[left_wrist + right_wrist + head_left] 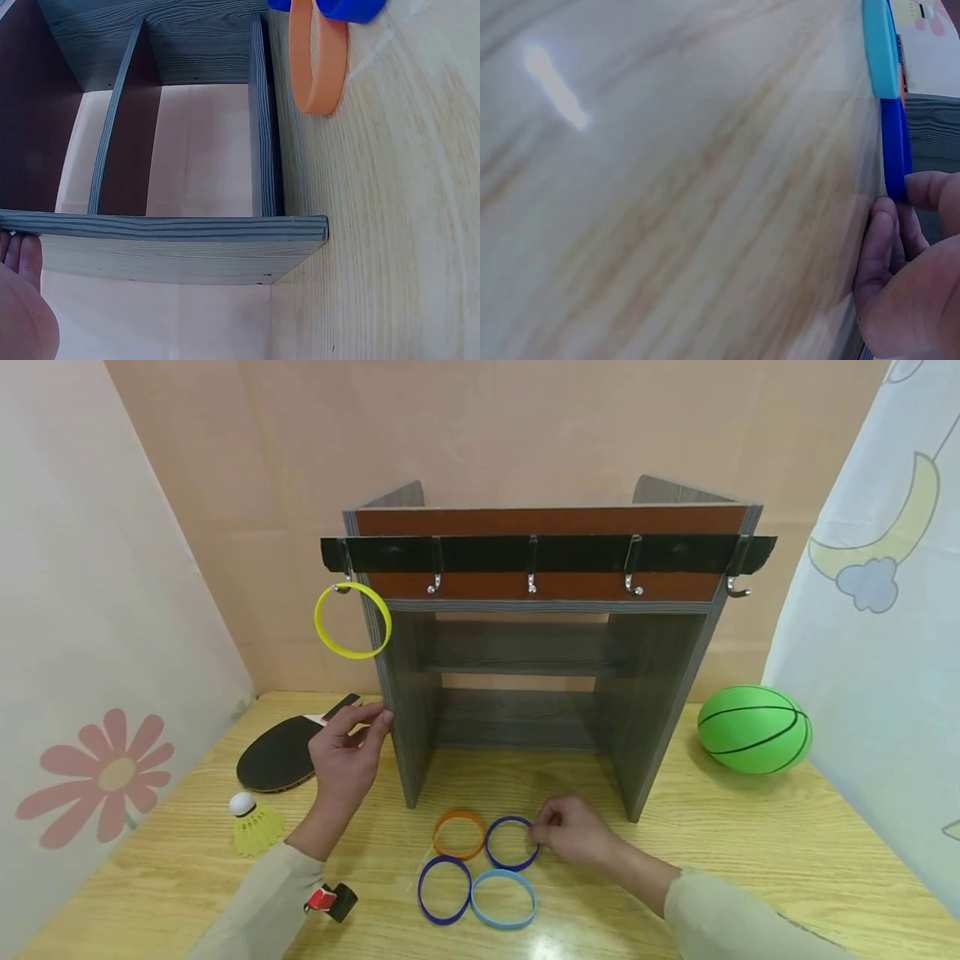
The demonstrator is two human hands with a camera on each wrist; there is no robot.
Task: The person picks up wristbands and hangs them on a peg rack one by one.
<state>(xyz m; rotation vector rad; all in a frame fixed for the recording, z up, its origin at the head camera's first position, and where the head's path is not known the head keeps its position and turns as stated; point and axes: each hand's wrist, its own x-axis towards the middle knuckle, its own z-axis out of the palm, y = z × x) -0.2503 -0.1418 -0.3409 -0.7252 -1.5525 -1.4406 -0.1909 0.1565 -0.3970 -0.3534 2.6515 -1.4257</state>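
Observation:
My right hand [576, 831] is at the right edge of a dark blue wristband [512, 843] on the table and pinches it between thumb and fingers; the right wrist view shows the blue band [895, 150] at the fingertips. Beside it lie an orange wristband [459, 835], a second dark blue wristband [444, 891] and a light blue wristband [504, 900]. My left hand [347, 756] holds no object; its fingers rest by the left side panel of the grey wooden shelf [401, 693]. From the leftmost hook [345, 583] hangs a yellow wristband [352, 621].
Several metal hooks line a black strip [487, 554] across the shelf's top front. A table tennis paddle [277, 756] and a yellow shuttlecock [257, 827] lie at left. A green ball [754, 729] sits right of the shelf.

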